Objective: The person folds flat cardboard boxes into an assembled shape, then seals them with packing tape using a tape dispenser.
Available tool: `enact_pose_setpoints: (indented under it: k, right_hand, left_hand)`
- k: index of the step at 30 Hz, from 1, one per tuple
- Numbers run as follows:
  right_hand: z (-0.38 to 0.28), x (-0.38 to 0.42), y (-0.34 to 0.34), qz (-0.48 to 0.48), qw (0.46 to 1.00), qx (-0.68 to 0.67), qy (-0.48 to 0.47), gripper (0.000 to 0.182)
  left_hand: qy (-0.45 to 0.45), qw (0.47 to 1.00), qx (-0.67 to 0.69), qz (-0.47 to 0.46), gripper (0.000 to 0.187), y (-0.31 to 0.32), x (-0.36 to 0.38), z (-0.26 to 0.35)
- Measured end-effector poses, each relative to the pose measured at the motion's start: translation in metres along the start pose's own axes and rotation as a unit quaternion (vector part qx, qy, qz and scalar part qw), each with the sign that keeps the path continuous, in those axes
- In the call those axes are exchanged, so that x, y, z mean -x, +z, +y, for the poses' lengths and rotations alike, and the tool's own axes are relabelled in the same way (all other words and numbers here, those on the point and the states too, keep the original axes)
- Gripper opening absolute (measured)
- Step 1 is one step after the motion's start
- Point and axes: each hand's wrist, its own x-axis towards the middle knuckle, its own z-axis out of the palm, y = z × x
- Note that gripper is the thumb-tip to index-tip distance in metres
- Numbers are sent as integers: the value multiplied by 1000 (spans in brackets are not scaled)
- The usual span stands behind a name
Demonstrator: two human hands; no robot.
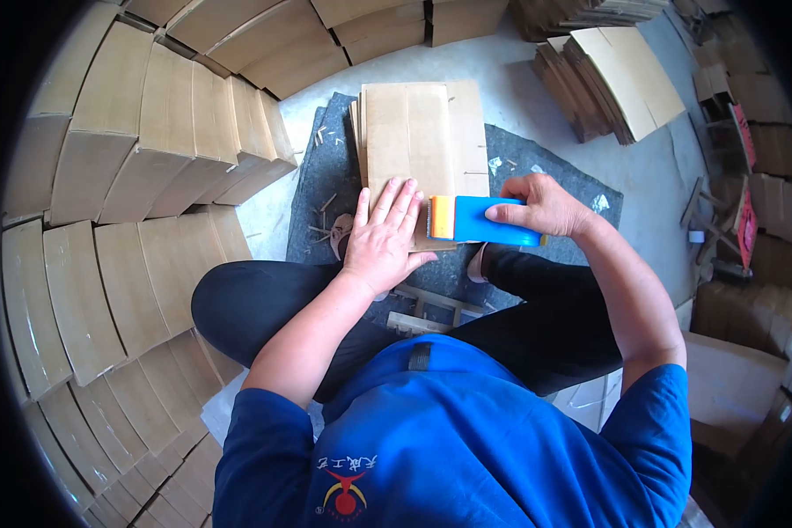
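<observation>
A stack of flat cardboard pieces [407, 132] lies in front of me, between my legs. My left hand [383, 227] rests flat on the near left part of the top sheet, fingers spread and thumb out to the right. My right hand [544, 207] grips a blue and orange tape dispenser [493, 220] from its right side, thumb along the top. The dispenser's orange end, with a toothed edge, faces left over the near right part of the cardboard, close to my left hand.
Tall rows of folded cardboard boxes [106, 150] stand along the left and back. Another cardboard stack [629, 79] sits at the back right. A dark mat [554, 167] with paper scraps covers the floor under the work. Red-marked items [746, 224] lean at the far right.
</observation>
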Motion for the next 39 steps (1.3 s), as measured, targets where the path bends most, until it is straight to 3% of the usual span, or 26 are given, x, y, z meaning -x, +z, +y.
enact_pose_setpoints:
  k: [5, 7, 14, 17, 21, 24, 27, 28, 32, 34, 35, 37, 38, 39]
  right_hand:
    - [3, 7, -5, -15, 1000, -4, -1, 66]
    - [16, 19, -19, 5, 1000, 17, -2, 58]
    - [62, 44, -52, 25, 994, 70, 80, 55]
    - [56, 22, -31, 38, 983, 162, 75, 55]
    - [-2, 10, 8, 48, 962, 243, 112, 49]
    - [-21, 20, 53, 92, 940, 322, 64, 56]
    - [-10, 23, 99, 158, 921, 357, -4, 80]
    - [-15, 17, 103, 103, 938, 331, 33, 74]
    - [14, -16, 145, 63, 933, 349, 59, 66]
    - [21, -28, 156, 6, 911, 406, 66, 62]
    - [19, -29, 160, -49, 900, 425, 80, 53]
    - [16, -20, 169, -85, 880, 466, 30, 45]
    - [16, -15, 174, -77, 887, 455, -5, 37]
    - [10, -10, 178, -73, 906, 416, -19, 37]
  left_hand:
    - [14, 1000, 15, 15, 98, 3, 1, -1]
    - [13, 999, 25, 24, 98, 6, 1, -2]
    - [10, 999, 35, 17, 99, 4, -3, 5]
    - [11, 999, 36, 19, 99, 5, -5, 8]
    - [3, 999, 43, 22, 99, 4, -6, 12]
    - [0, 999, 45, 27, 99, 6, -5, 10]
    - [-6, 1000, 25, 8, 93, 1, -9, 15]
    - [-5, 999, 37, 14, 93, 2, -9, 16]
    - [-3, 999, 43, 19, 91, -1, -5, 15]
    - [4, 997, 71, 23, 87, -10, -3, 11]
    - [20, 995, 62, 71, 72, -16, -5, 10]
    - [20, 989, 129, 74, 55, -32, -23, -1]
    - [10, 982, 142, 120, 41, -35, -37, -6]
    - [-2, 983, 135, 126, 43, -37, -55, -13]
